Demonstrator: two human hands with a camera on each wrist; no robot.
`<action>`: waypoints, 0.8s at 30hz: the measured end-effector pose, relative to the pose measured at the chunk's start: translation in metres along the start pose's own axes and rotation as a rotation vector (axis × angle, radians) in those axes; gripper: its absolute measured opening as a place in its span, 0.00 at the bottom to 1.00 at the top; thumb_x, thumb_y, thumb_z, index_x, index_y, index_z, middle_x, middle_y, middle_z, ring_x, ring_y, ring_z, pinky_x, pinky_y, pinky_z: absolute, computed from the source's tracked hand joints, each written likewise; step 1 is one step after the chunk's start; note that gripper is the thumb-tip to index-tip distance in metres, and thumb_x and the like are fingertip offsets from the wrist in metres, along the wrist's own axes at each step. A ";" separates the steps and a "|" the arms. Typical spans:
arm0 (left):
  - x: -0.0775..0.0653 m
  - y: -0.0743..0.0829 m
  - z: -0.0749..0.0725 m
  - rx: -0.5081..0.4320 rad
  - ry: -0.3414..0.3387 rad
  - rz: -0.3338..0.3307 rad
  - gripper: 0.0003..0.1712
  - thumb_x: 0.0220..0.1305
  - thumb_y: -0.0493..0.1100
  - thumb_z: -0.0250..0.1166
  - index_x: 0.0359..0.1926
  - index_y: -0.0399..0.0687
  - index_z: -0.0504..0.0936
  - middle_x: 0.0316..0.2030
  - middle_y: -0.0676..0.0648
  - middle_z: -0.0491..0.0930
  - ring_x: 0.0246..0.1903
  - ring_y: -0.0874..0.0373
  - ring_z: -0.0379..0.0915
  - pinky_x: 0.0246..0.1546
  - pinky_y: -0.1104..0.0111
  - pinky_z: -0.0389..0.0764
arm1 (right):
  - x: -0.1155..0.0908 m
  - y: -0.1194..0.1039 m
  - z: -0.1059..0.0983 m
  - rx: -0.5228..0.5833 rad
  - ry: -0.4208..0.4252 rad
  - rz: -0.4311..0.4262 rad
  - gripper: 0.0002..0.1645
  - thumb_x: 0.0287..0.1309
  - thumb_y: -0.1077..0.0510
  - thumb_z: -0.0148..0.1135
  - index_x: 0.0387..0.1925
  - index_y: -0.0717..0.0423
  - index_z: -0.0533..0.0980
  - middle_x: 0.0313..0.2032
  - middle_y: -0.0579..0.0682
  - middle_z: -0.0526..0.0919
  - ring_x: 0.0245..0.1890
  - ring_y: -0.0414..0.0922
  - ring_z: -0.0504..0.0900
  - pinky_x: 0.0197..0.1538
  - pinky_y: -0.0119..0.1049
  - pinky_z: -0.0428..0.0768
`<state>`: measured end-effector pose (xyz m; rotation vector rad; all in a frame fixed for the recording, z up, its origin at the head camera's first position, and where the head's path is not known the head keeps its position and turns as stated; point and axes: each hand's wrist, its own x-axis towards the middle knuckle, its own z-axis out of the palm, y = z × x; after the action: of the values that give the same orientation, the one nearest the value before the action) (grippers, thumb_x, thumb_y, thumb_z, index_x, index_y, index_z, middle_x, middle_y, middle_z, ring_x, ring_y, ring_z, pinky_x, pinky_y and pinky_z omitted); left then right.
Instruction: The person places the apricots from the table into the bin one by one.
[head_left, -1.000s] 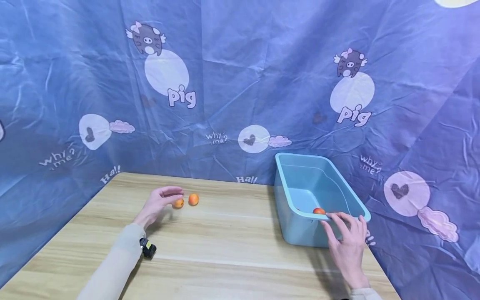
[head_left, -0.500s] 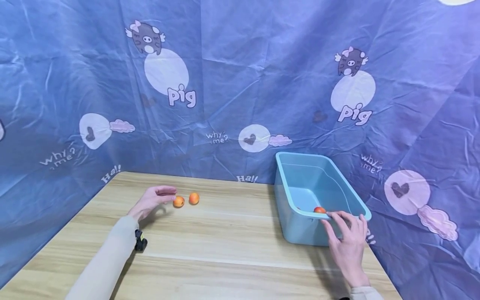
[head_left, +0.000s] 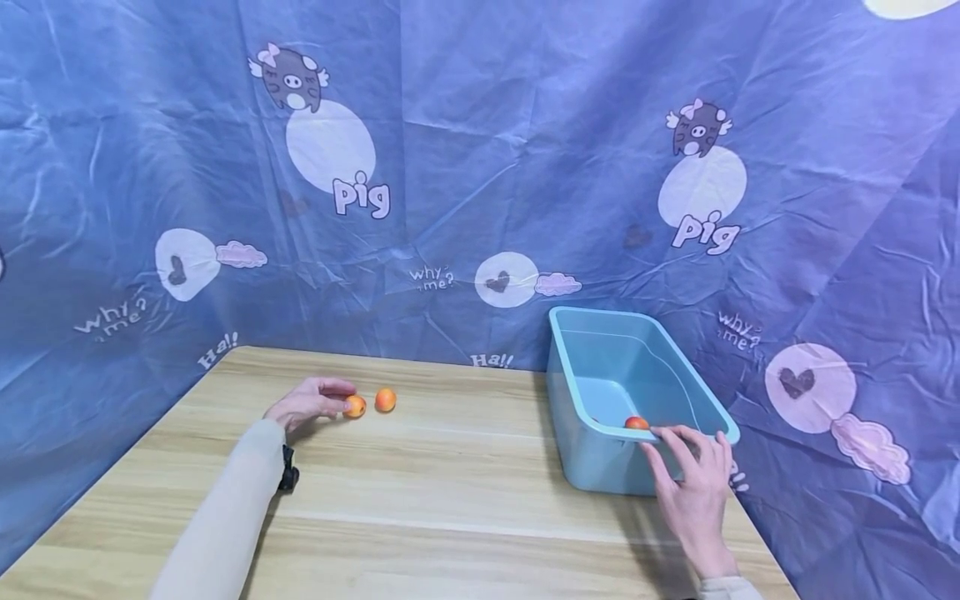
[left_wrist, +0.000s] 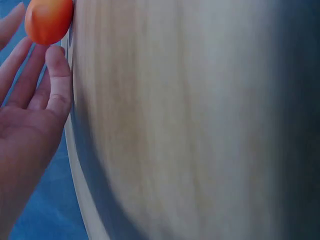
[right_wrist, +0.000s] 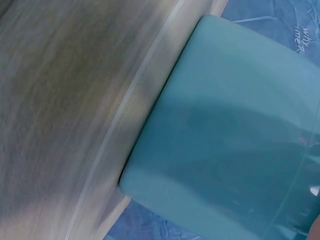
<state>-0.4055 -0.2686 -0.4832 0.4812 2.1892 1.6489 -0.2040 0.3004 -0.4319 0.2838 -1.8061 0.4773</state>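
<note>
Two small round orange fruits lie on the wooden table at the left in the head view. My left hand (head_left: 311, 402) is at the nearer orange fruit (head_left: 355, 407), its fingers fairly straight. In the left wrist view that orange fruit (left_wrist: 48, 20) is by the fingertips, with the palm (left_wrist: 30, 120) facing the camera; whether they touch is unclear. The other orange fruit (head_left: 386, 400) sits just to the right. My right hand (head_left: 693, 487) grips the front rim of a blue plastic bin (head_left: 611, 458), thumb outside. Inside the bin, a red-orange fruit (head_left: 637, 423) shows above the rim.
The wooden table (head_left: 450, 500) stretches between the two hands. A blue patterned cloth (head_left: 450, 167) hangs behind it and along both sides. In the right wrist view the bin's outer wall (right_wrist: 225, 125) stands on the table, near its edge.
My left hand drew back a little to the left from the nearer fruit, then came forward and lower to it. The right hand has stayed on the bin's rim.
</note>
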 end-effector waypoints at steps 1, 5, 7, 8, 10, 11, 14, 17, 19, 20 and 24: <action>0.001 0.000 0.000 0.000 -0.005 -0.006 0.35 0.63 0.36 0.65 0.68 0.29 0.64 0.64 0.31 0.70 0.55 0.54 0.76 0.55 0.62 0.76 | 0.000 0.000 0.000 -0.003 0.000 -0.001 0.30 0.60 0.36 0.62 0.37 0.60 0.84 0.37 0.62 0.80 0.41 0.63 0.72 0.66 0.67 0.55; 0.005 0.003 0.002 0.027 -0.017 -0.030 0.35 0.62 0.36 0.66 0.67 0.29 0.66 0.63 0.32 0.72 0.47 0.59 0.77 0.45 0.64 0.78 | 0.001 0.000 -0.001 -0.006 0.008 -0.007 0.30 0.60 0.36 0.62 0.37 0.61 0.84 0.37 0.62 0.80 0.41 0.63 0.72 0.66 0.67 0.56; 0.007 0.005 0.004 0.034 -0.018 -0.042 0.35 0.60 0.36 0.68 0.66 0.29 0.67 0.61 0.33 0.73 0.44 0.59 0.77 0.42 0.64 0.79 | 0.001 0.000 -0.001 -0.005 0.009 -0.008 0.30 0.60 0.36 0.62 0.37 0.61 0.84 0.37 0.62 0.80 0.41 0.63 0.72 0.66 0.66 0.56; 0.008 0.006 0.005 0.036 -0.017 -0.051 0.35 0.59 0.36 0.68 0.65 0.29 0.68 0.60 0.34 0.74 0.44 0.59 0.77 0.41 0.64 0.79 | 0.001 0.000 -0.001 -0.005 0.009 -0.008 0.30 0.60 0.36 0.62 0.37 0.61 0.84 0.37 0.62 0.80 0.41 0.63 0.72 0.66 0.67 0.55; 0.009 0.007 0.006 0.028 -0.016 -0.066 0.35 0.57 0.36 0.70 0.64 0.30 0.69 0.57 0.38 0.78 0.43 0.59 0.76 0.42 0.64 0.79 | 0.001 -0.001 -0.001 -0.006 0.006 -0.007 0.30 0.60 0.36 0.62 0.37 0.61 0.84 0.37 0.62 0.80 0.41 0.63 0.72 0.66 0.67 0.55; 0.009 0.007 0.007 0.017 -0.014 -0.074 0.34 0.56 0.35 0.70 0.64 0.30 0.70 0.55 0.40 0.79 0.43 0.58 0.76 0.43 0.64 0.79 | 0.001 -0.001 -0.001 -0.006 0.005 -0.006 0.30 0.60 0.36 0.62 0.37 0.61 0.84 0.37 0.62 0.80 0.41 0.63 0.72 0.66 0.67 0.55; 0.011 0.005 0.008 -0.014 -0.005 -0.092 0.34 0.54 0.34 0.72 0.62 0.31 0.72 0.49 0.47 0.82 0.43 0.59 0.77 0.44 0.66 0.80 | 0.001 -0.002 -0.001 -0.007 0.002 -0.004 0.30 0.60 0.36 0.61 0.37 0.61 0.84 0.37 0.63 0.80 0.41 0.64 0.72 0.66 0.67 0.55; 0.012 0.004 0.009 -0.020 -0.009 -0.080 0.35 0.53 0.32 0.71 0.62 0.29 0.71 0.47 0.47 0.83 0.42 0.58 0.77 0.44 0.68 0.80 | 0.001 -0.003 -0.001 -0.007 0.001 0.000 0.30 0.60 0.36 0.61 0.37 0.61 0.84 0.37 0.62 0.80 0.41 0.63 0.72 0.66 0.67 0.55; 0.012 0.004 0.010 -0.010 -0.012 -0.071 0.34 0.53 0.32 0.71 0.61 0.28 0.71 0.48 0.45 0.83 0.43 0.58 0.77 0.45 0.69 0.80 | 0.001 -0.002 -0.001 -0.008 0.000 0.002 0.31 0.60 0.36 0.61 0.37 0.61 0.84 0.37 0.62 0.80 0.41 0.63 0.72 0.66 0.67 0.55; 0.012 0.005 0.010 -0.002 -0.010 -0.067 0.34 0.53 0.32 0.71 0.61 0.28 0.72 0.49 0.44 0.83 0.43 0.58 0.77 0.45 0.69 0.80 | 0.001 -0.002 -0.001 -0.009 -0.002 0.003 0.31 0.60 0.36 0.61 0.37 0.61 0.84 0.37 0.62 0.80 0.41 0.63 0.72 0.66 0.67 0.55; 0.009 0.006 0.012 0.031 -0.004 -0.054 0.32 0.56 0.34 0.71 0.61 0.29 0.72 0.51 0.42 0.82 0.44 0.58 0.76 0.45 0.68 0.79 | 0.000 -0.001 0.000 -0.011 0.000 0.004 0.31 0.60 0.35 0.61 0.37 0.61 0.84 0.37 0.62 0.80 0.41 0.62 0.72 0.66 0.66 0.55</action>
<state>-0.4079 -0.2528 -0.4807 0.4295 2.2082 1.5860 -0.2037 0.2993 -0.4316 0.2724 -1.8092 0.4700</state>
